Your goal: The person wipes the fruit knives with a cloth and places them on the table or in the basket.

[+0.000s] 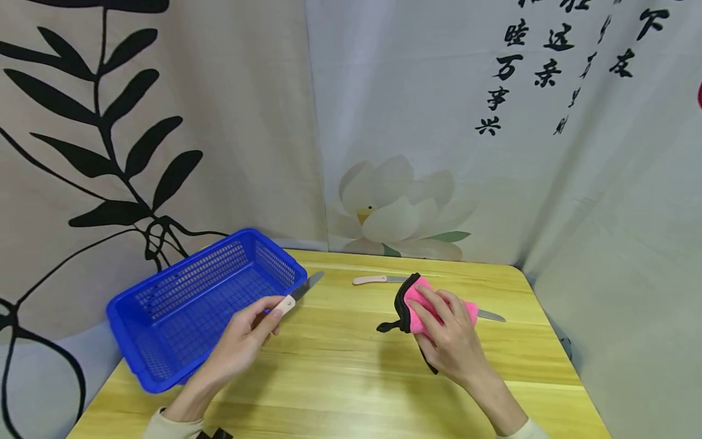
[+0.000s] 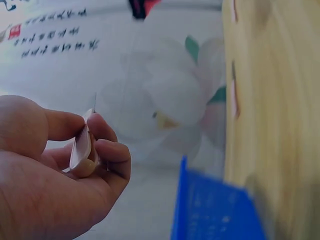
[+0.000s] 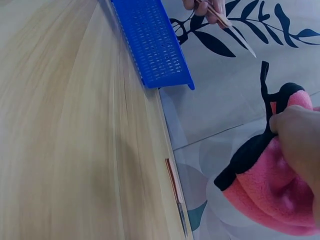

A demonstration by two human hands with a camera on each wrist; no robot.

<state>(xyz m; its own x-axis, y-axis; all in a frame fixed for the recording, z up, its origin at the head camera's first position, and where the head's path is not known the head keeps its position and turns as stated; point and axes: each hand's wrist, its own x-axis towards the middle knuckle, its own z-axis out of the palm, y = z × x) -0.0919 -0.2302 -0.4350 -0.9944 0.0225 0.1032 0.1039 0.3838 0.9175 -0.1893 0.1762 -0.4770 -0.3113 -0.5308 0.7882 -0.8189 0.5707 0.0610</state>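
Note:
My left hand (image 1: 244, 341) pinches a knife (image 1: 285, 305) by its pale handle, the blade pointing up and away to the right, near the basket's right end. Seen from the left wrist, thumb and fingers close round that handle (image 2: 82, 152). My right hand (image 1: 450, 329) grips a bunched pink cloth (image 1: 417, 299) with black edging and a black loop, raised over the table. In the right wrist view the fleecy cloth (image 3: 280, 190) hangs from the fingers. A second knife (image 1: 370, 280) lies behind the cloth, its blade tip hidden. Another knife blade (image 1: 490, 316) shows right of the cloth, its handle hidden.
A blue plastic basket (image 1: 249, 233) with meshed walls stands tilted across the left side of the wooden table (image 1: 329, 378). Printed curtains (image 1: 258, 122) hang close behind the table and along its right side.

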